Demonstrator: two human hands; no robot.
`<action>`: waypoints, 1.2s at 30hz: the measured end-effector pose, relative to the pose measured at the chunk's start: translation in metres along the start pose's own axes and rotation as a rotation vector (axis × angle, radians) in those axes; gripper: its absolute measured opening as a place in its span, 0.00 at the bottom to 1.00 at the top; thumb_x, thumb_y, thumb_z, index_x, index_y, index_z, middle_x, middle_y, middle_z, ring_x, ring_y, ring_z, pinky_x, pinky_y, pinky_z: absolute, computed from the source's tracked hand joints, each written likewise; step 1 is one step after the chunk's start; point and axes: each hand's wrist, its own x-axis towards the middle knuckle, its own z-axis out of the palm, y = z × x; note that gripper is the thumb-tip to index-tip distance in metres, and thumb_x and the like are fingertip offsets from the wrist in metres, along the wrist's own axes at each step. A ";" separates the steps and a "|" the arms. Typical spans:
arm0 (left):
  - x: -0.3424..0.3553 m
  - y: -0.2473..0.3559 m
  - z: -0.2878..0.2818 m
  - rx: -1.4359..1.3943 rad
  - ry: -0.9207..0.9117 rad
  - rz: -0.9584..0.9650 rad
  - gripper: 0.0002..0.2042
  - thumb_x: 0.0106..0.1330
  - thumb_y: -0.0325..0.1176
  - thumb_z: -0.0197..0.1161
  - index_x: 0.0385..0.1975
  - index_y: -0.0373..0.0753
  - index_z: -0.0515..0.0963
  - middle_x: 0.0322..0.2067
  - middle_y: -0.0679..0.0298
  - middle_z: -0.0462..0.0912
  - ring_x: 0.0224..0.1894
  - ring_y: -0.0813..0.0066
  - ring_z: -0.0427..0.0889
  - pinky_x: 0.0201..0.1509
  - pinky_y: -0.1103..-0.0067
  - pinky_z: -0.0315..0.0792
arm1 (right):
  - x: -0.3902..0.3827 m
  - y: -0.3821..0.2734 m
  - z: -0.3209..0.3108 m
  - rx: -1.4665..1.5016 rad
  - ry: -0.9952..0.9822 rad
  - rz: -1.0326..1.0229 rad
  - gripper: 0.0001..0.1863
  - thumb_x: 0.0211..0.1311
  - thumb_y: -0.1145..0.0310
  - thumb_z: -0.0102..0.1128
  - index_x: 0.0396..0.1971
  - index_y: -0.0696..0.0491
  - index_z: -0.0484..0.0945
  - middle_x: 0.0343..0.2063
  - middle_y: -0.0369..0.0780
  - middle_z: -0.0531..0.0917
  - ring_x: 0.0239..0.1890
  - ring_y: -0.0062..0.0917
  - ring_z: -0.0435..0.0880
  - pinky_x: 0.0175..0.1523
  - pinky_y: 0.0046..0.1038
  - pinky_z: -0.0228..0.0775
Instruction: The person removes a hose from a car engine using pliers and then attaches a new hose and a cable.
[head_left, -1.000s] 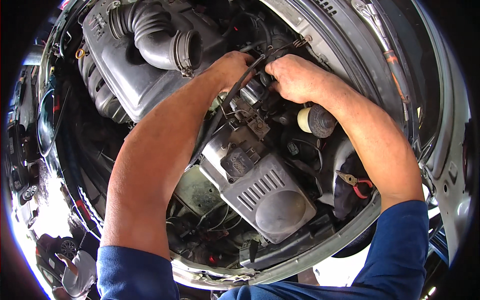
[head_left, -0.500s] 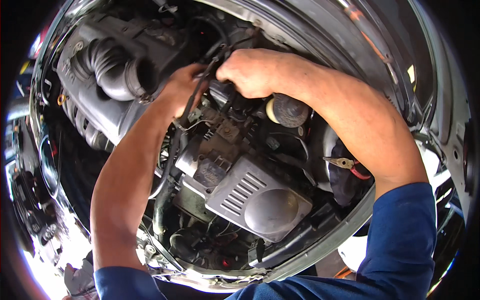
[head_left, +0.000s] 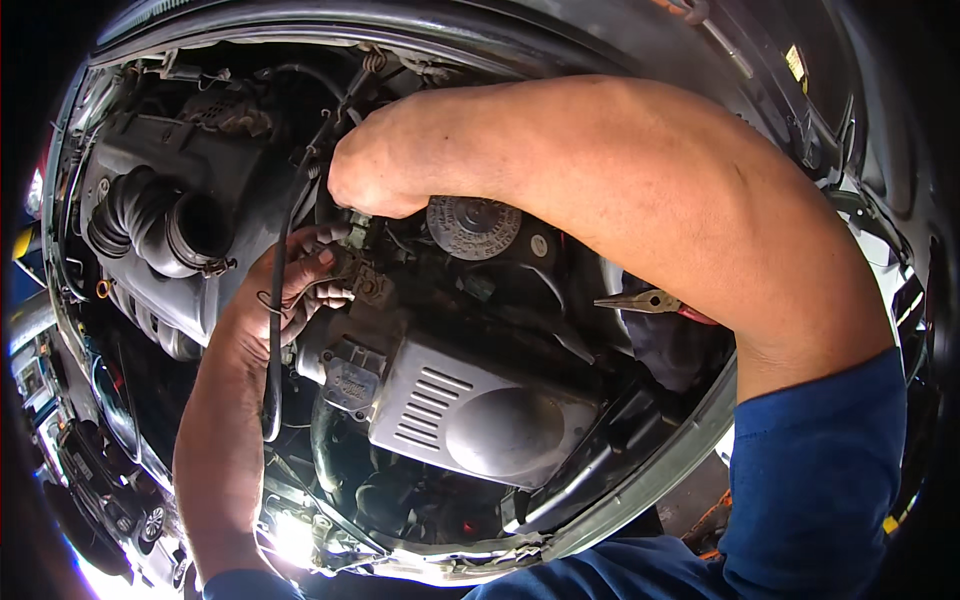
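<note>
Both of my hands are inside an engine bay. My left hand [head_left: 290, 285] has its fingers curled at a dirty metal part [head_left: 365, 285] of the engine, and what lies between them is hidden. A black hose [head_left: 275, 370] runs down across that hand and wrist, with a thin wire beside it. My right hand [head_left: 375, 170] is closed, knuckles up, just above and right of the left one. Its fingertips and whatever they grip are out of sight. Right of it, partly under my forearm, is a round black cap [head_left: 475, 228].
Pliers [head_left: 645, 301] with red handles lie at the right, below my right forearm. A silver slotted cover [head_left: 480, 405] fills the centre front. At left, a ribbed black intake duct [head_left: 165, 220] with an open end rests over the engine cover [head_left: 150, 285]. The raised hood is at upper right.
The view has shifted, so the engine sits farther left. My left hand has come down from beside the right hand to the dirty metal part. The black hose now hangs lower, its end showing.
</note>
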 end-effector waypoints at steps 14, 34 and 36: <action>-0.003 -0.003 0.012 0.007 0.054 0.059 0.25 0.59 0.41 0.72 0.48 0.29 0.74 0.35 0.60 0.82 0.35 0.72 0.81 0.43 0.77 0.76 | 0.006 0.000 -0.001 -1.221 -0.153 -0.541 0.09 0.60 0.70 0.60 0.39 0.52 0.84 0.39 0.32 0.86 0.37 0.25 0.85 0.38 0.31 0.83; -0.002 -0.005 0.014 0.048 0.086 0.044 0.26 0.61 0.43 0.70 0.53 0.32 0.74 0.43 0.60 0.82 0.43 0.71 0.81 0.48 0.73 0.76 | -0.027 0.008 -0.011 -0.213 0.034 -0.245 0.13 0.65 0.66 0.52 0.38 0.56 0.84 0.39 0.35 0.85 0.40 0.27 0.84 0.48 0.28 0.79; -0.003 -0.001 0.011 0.067 0.074 0.045 0.28 0.62 0.44 0.70 0.56 0.32 0.73 0.44 0.60 0.82 0.44 0.71 0.81 0.49 0.73 0.75 | -0.031 0.009 -0.009 -0.265 0.074 -0.240 0.12 0.63 0.69 0.53 0.39 0.55 0.84 0.38 0.37 0.86 0.40 0.29 0.85 0.48 0.31 0.79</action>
